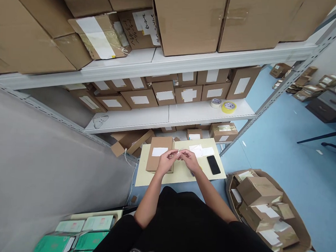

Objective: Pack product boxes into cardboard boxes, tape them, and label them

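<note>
My left hand (167, 160) and my right hand (189, 159) meet fingertip to fingertip over a pale yellow table (151, 179). Both pinch something small and whitish between them, too small to name. Under and beside my left hand lies a closed cardboard box (154, 162) with a white label (159, 151) on top. Beyond my right hand are white paper slips (201, 151), and a black phone (213, 164) lies to its right. Partly hidden by my right wrist is a roll of tape (192, 174).
A metal shelf (129, 118) full of labelled boxes stands ahead, with a white tape roll (215, 103) and a yellow tape roll (229, 107) on it. At right, a large carton (305, 236) holds several parcels. Green boxes (92, 241) sit at lower left, near a grey wall (44, 154).
</note>
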A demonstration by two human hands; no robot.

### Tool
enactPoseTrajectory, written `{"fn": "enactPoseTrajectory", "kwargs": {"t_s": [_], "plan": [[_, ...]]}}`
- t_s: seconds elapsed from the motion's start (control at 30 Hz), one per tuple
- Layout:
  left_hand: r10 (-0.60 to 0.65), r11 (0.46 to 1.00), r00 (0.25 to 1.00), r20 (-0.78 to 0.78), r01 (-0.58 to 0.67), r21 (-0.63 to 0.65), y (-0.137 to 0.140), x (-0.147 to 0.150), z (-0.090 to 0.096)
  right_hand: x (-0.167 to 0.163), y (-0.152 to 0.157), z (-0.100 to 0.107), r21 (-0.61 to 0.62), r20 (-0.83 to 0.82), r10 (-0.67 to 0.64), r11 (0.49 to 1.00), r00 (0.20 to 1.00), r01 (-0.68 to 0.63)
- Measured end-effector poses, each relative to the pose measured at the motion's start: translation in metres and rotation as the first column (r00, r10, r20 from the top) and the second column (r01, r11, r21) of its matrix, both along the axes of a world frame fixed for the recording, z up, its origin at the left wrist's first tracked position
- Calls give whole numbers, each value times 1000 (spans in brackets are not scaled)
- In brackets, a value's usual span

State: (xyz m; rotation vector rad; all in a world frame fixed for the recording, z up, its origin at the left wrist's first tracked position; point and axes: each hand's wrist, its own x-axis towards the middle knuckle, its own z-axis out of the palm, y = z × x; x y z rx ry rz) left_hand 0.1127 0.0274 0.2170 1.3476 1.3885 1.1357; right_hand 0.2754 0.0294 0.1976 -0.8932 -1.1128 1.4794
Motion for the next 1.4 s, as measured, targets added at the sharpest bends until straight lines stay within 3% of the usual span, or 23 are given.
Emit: {"fn": "enactPoseTrajectory", "kwargs": {"t_s": [0.1, 0.27, 0.33, 0.47, 0.6, 0.77, 0.83, 0.93, 1.1, 1.2, 1.4], "plan": [[-117, 993, 991, 58, 119, -18, -2, 1, 7, 0, -1, 1, 29, 6, 27, 999, 1000, -27], [76, 992, 964, 253, -49, -112, 1, 2, -1, 0, -1, 0, 7, 27, 9, 1000, 1000, -9], [73, 989, 946, 316, -29, -143, 1, 2, -4, 0, 0, -2, -16, 28, -13, 1000, 1000, 13], [-40, 994, 969, 245, 65, -92, -3, -1, -7, -2, 1, -9, -63, 34, -19, 998, 999, 21], [-6, 998, 982, 189, 19, -67, -12, -6, -15, -11, -2, -15, -102, 54, 11, 995, 998, -6], [12, 993, 967, 255, 19, -118, -15, -24, -31, -27, -2, -19, -91, 73, 37, 995, 997, -30], [65, 987, 958, 281, -22, -156, -10, -40, -35, -31, 0, -21, -98, 78, 18, 995, 997, -11], [233, 968, 923, 305, -189, -167, 5, -76, -38, -34, 6, -26, -133, 55, -99, 986, 994, 105], [544, 837, 733, 408, -510, -199, 31, -148, -48, -48, 26, -36, -186, 48, -418, 889, 907, 419], [575, 814, 694, 433, -540, -215, 35, -182, -54, -78, 41, -40, -207, 65, -383, 898, 921, 388], [557, 828, 742, 372, -528, -189, 16, -238, -68, -180, 75, -60, -373, 134, -179, 902, 975, 217]]}}
